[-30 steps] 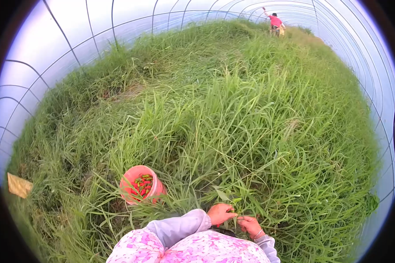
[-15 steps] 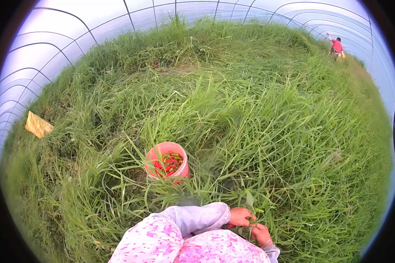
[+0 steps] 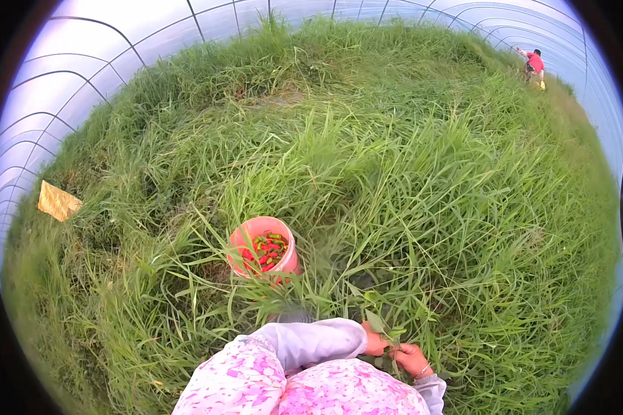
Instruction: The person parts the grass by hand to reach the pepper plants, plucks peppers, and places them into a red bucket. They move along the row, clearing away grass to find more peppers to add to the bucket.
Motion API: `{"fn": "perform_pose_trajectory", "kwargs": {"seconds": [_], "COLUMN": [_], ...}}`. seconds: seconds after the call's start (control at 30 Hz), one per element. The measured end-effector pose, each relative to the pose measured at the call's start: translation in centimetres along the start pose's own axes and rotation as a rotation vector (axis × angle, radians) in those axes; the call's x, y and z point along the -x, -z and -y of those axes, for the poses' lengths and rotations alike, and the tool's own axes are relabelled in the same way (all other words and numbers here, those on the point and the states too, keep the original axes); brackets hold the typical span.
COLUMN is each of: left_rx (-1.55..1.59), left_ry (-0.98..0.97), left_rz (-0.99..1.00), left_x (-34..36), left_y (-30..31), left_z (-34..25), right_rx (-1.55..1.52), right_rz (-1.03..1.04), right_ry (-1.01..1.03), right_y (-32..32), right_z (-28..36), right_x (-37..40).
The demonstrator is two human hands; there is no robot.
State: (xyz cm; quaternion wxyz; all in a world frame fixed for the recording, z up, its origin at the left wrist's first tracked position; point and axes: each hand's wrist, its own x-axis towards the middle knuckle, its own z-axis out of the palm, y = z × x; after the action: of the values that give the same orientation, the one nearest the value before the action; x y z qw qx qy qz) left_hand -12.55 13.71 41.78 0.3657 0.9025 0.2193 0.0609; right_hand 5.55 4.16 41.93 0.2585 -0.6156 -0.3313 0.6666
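Note:
At the lower middle, my left hand (image 3: pixel 374 340) is at a leafy green plant (image 3: pixel 376 321), its fingers closed and partly hidden by the leaves. Just to its right, my right hand (image 3: pixel 411 360) has its fingers pinched on the plant's stem, with a thin bracelet at the wrist. Up and to the left of both hands, a pink bucket (image 3: pixel 292 257) stands in the grass, holding several red and green peppers (image 3: pixel 266 250).
Tall grass (image 3: pixel 422 180) surrounds the bucket and hands. A yellowish sheet (image 3: pixel 59 200) lies at the far left. Another person in a red top (image 3: pixel 535 63) is far off at the upper right. Hoops and plastic film (image 3: pixel 83 62) arch overhead.
My left hand has shifted slightly up, and the leaves beside it have moved left. My right hand has risen a little. The distant person's posture has changed slightly.

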Motion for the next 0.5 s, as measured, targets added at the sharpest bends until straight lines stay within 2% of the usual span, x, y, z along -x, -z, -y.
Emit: {"fn": "perform_pose_trajectory", "kwargs": {"seconds": [0.07,0.2,0.23,0.37,0.4,0.47,0.5], "left_rx": [0.112,-0.054,-0.088,0.050,-0.022,0.042,0.143], "left_ry": [0.111,-0.016,-0.013,0.068,0.069,0.021,0.114], "left_rz": [0.148,0.020,0.039,0.262,0.273,0.368,0.249], "left_x": [-0.1,0.1,0.1,0.8,1.1,0.9,1.2], "left_y": [1.2,-1.0,-1.5,-2.1,-1.8,-2.0,-4.2], "left_z": [-0.8,0.3,0.4,0.2,-0.1,0.7,1.0], "right_rx": [0.038,0.069,0.090,0.182,0.191,0.220,0.244], "right_rz": [0.008,0.001,0.011,0.080,0.088,0.087,0.073], "right_ry": [0.000,0.072,0.051,0.081,0.084,0.041,0.039], "right_y": [-0.1,-0.3,-0.4,-0.5,-0.7,-0.6,-0.8], "right_z": [-0.1,-0.8,-0.5,-1.7,-1.6,-2.7,-2.4], "right_x": [0.0,0.3,0.5,0.4,0.2,-0.3,-0.2]}}
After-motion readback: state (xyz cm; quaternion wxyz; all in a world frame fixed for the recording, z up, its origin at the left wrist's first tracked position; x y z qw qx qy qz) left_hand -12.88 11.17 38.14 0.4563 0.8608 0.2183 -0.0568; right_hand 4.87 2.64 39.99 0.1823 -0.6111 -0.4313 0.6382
